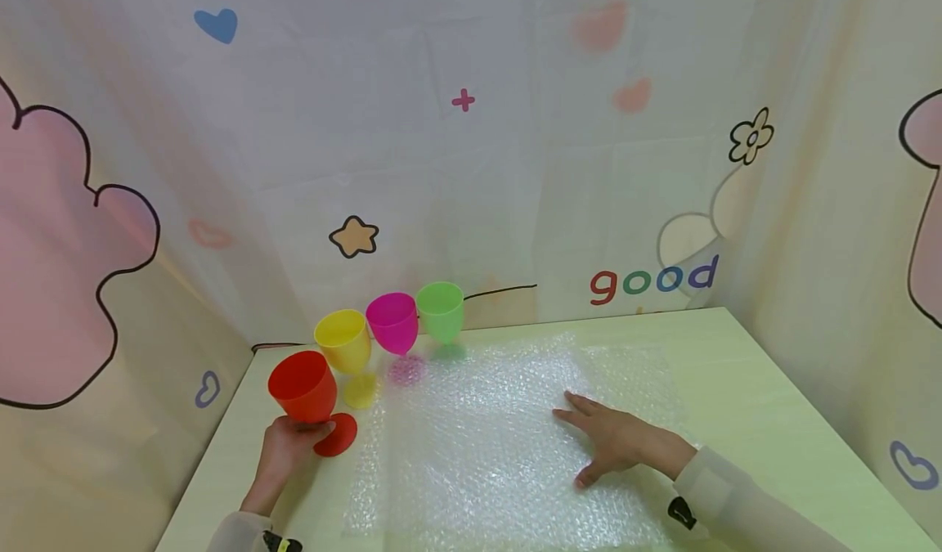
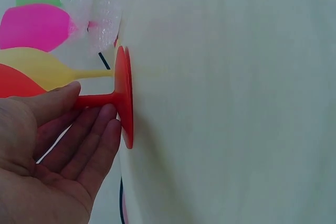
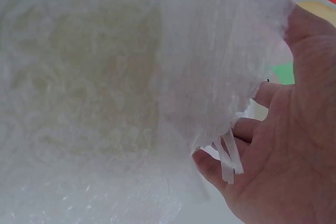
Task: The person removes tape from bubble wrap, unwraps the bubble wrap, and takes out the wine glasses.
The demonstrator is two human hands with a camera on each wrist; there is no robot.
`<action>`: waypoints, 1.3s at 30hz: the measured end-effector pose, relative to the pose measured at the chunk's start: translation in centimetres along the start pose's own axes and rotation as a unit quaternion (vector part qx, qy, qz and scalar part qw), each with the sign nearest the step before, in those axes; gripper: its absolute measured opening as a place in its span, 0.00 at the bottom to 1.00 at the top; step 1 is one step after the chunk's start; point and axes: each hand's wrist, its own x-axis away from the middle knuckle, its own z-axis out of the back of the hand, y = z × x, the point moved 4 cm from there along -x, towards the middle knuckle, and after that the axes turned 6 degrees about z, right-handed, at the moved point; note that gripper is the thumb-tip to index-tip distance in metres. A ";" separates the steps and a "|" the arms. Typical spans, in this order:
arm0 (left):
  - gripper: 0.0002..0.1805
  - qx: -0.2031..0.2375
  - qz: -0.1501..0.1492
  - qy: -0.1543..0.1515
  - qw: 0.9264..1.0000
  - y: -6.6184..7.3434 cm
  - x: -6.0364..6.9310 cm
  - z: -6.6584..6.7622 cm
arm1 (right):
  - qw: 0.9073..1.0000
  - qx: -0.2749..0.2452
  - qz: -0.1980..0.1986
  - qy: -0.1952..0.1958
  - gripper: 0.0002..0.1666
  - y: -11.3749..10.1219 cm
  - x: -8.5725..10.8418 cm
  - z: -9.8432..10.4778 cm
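My left hand (image 1: 287, 450) grips the stem of a red plastic goblet (image 1: 302, 388) at the left of the table. In the left wrist view, thumb and fingertips pinch the stem just above its round foot (image 2: 124, 98); the foot is at or very near the tabletop. A sheet of bubble wrap (image 1: 478, 446) lies flat across the table's middle. Over its right part, my right hand (image 1: 618, 437) has its fingers spread. The right wrist view shows those fingers by the wrap's ragged edge (image 3: 210, 103); how firmly they touch it I cannot tell.
Beyond the red goblet stand a yellow goblet (image 1: 344, 343), a magenta goblet (image 1: 393, 323) and a green goblet (image 1: 441, 311) in a slanting row along the wrap's back left. A printed curtain (image 1: 500, 176) encloses the pale table (image 1: 758, 421) at the back and sides.
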 end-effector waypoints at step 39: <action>0.15 -0.031 -0.077 -0.082 0.993 9.8 6.7 -0.8 | 0.999 0.015 0.033 0.016 0.65 0.0 1.2 1.2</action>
